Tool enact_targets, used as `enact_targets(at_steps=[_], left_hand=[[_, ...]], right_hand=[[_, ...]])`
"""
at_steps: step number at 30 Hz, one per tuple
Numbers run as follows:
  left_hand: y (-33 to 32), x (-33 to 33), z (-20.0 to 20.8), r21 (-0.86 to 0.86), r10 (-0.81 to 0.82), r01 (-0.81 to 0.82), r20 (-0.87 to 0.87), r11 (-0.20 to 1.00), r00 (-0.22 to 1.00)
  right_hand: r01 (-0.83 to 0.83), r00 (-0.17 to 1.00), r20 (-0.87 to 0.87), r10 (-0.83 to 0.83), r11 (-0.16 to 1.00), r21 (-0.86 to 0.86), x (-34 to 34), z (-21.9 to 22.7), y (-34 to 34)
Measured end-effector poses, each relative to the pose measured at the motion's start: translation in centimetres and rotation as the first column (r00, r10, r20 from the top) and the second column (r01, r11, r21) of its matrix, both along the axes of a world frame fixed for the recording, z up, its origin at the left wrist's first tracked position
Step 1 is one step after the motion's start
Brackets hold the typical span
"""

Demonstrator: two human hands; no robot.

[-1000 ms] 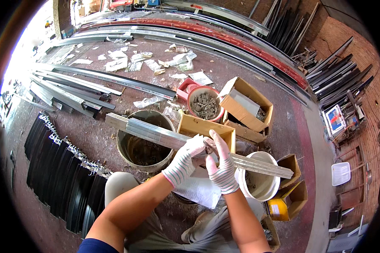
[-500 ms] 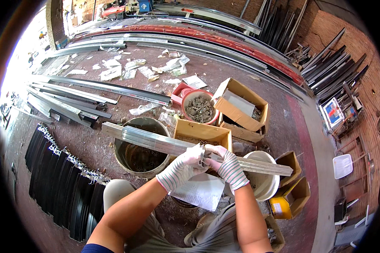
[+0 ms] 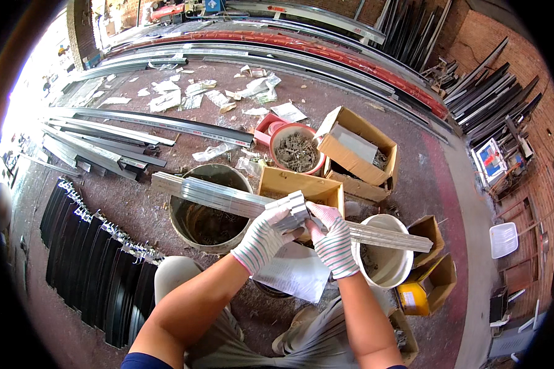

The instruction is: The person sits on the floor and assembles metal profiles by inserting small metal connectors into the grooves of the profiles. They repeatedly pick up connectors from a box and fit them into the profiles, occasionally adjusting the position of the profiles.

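Both of my hands wear white gloves with coloured stripes. My left hand (image 3: 266,238) is closed on a small stack of silver metal profile pieces (image 3: 297,209), tilted up in front of me. The fingers of my right hand (image 3: 333,241) are bent in against the right side of that stack, thumb below. Just beneath and beyond my hands lies a bundle of long flat silver metal bars (image 3: 218,198), running from the left across a large bucket (image 3: 180,222) to a white bucket (image 3: 401,258) at the right. A printed paper sheet (image 3: 298,273) lies below my hands.
A wooden box (image 3: 301,182), a red-rimmed bucket of small metal parts (image 3: 297,152) and an open cardboard box (image 3: 349,147) stand beyond. Black profiles (image 3: 98,264) lie in a row at left. Silver profiles (image 3: 104,147) and paper scraps (image 3: 166,98) litter the floor.
The stack of metal pieces in my left hand has been turned up and now shows plainly above the fingers. My right hand has shifted slightly down, still against it.
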State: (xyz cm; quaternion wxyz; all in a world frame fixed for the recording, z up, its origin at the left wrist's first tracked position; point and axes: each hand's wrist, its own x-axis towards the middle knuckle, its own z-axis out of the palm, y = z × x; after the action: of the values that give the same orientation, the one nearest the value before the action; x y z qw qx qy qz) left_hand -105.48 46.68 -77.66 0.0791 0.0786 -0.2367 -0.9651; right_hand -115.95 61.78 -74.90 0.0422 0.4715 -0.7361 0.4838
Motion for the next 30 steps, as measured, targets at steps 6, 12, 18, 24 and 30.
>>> enact_targets(at_steps=[6,12,18,24,30], left_hand=[[-0.2,0.2,-0.8,-0.095,0.121,-0.111,0.099,0.989,0.988],[1.2,-0.6,-0.6,-0.011,0.156,-0.159,0.265,0.987,0.952],[2.0,-0.6,0.0,0.019,0.090,-0.092,0.088,0.996,0.992],[2.5,0.0,1.5,0.070,0.024,-0.026,0.026,0.997,0.999],[1.0,-1.0,0.7,-0.036,0.065,-0.069,-0.101,0.997,0.993]], right_hand=[[-0.012,0.999,-0.052,0.017,0.995,0.103,1.9,1.7,-0.8],[0.122,0.984,-0.154,-0.090,0.970,0.213,2.3,-0.2,-1.6],[0.196,0.968,-0.178,-0.177,0.976,0.095,2.3,0.1,-1.1],[0.260,0.887,-0.390,-0.247,0.966,-0.020,3.3,0.8,-0.2],[0.337,0.854,-0.406,-0.327,0.940,-0.047,0.7,1.9,1.1]])
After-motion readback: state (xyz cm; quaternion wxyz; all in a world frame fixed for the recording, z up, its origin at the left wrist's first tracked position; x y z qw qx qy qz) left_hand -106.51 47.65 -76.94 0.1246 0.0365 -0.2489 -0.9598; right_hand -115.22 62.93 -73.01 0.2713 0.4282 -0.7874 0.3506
